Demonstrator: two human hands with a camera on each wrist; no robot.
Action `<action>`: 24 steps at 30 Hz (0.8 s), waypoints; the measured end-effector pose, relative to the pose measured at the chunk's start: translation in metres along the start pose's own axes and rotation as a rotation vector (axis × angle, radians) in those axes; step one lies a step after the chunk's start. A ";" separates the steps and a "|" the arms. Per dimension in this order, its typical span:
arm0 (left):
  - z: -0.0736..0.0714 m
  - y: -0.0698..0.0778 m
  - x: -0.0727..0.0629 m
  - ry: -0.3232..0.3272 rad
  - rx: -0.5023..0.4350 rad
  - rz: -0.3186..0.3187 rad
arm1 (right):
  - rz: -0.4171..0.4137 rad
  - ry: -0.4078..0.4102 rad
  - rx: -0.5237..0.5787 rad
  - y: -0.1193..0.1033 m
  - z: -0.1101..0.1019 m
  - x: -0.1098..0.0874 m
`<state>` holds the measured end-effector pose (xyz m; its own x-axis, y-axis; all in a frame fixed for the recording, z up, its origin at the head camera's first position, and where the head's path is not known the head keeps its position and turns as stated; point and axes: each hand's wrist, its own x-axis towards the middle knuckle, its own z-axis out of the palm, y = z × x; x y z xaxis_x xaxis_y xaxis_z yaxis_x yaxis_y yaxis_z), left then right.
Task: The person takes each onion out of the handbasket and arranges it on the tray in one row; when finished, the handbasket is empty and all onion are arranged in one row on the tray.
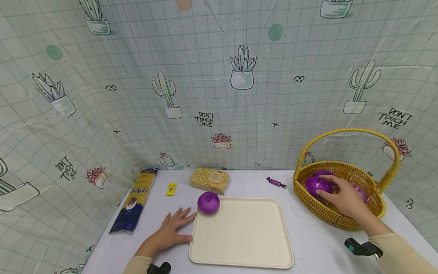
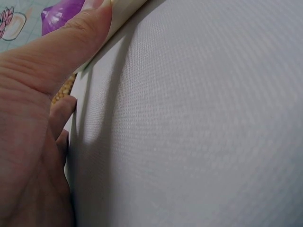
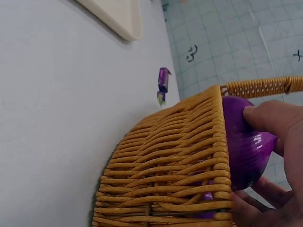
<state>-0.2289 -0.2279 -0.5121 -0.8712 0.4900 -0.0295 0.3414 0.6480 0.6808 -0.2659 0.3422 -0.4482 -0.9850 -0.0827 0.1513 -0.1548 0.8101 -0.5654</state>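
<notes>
Inside the yellow wicker basket (image 1: 337, 224), my right hand (image 1: 345, 196) grips a purple onion (image 1: 316, 186) between thumb and fingers. In the right wrist view the thumb presses on the same shiny onion (image 3: 244, 146), and the fingers curl round its far side. More purple onions lie in the basket, partly hidden by the hand. My left hand (image 1: 169, 232) rests with fingers spread at the left edge of a cream tray (image 1: 243, 232), its thumb touching the rim. Another purple onion (image 1: 208, 203) sits on the tray's back left corner, near the left fingertips.
Behind the tray lies a clear bag of yellow kernels (image 1: 208, 180), with a small yellow packet (image 1: 171, 189) to its left. A long blue and gold package (image 1: 135, 201) lies at the far left. One purple wrapped candy (image 1: 276, 182) lies left of the basket, whose tall handle (image 1: 349, 130) arches above it.
</notes>
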 end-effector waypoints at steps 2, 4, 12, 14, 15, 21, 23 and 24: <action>0.000 0.000 0.000 -0.002 0.001 -0.002 | -0.003 0.002 0.003 -0.001 -0.001 -0.001; 0.000 -0.001 0.000 -0.001 0.003 -0.002 | -0.007 0.007 0.008 -0.002 -0.001 -0.002; 0.001 -0.002 0.000 0.004 0.000 0.008 | -0.013 0.026 0.021 -0.005 -0.004 -0.008; 0.001 -0.002 0.000 0.005 -0.002 0.006 | -0.017 0.024 0.026 -0.006 -0.005 -0.008; 0.001 -0.002 0.000 0.006 -0.002 0.004 | -0.018 0.022 0.030 -0.007 -0.006 -0.009; 0.001 -0.003 0.001 0.005 0.005 -0.003 | -0.049 0.014 0.053 -0.015 -0.009 -0.014; 0.001 -0.003 0.000 0.005 0.007 -0.005 | -0.057 0.012 0.055 -0.017 -0.010 -0.016; 0.001 -0.003 0.000 0.004 0.007 -0.005 | -0.061 0.013 0.055 -0.018 -0.010 -0.017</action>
<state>-0.2298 -0.2287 -0.5151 -0.8744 0.4842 -0.0298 0.3393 0.6543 0.6758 -0.2460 0.3346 -0.4323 -0.9726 -0.1227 0.1974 -0.2187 0.7709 -0.5983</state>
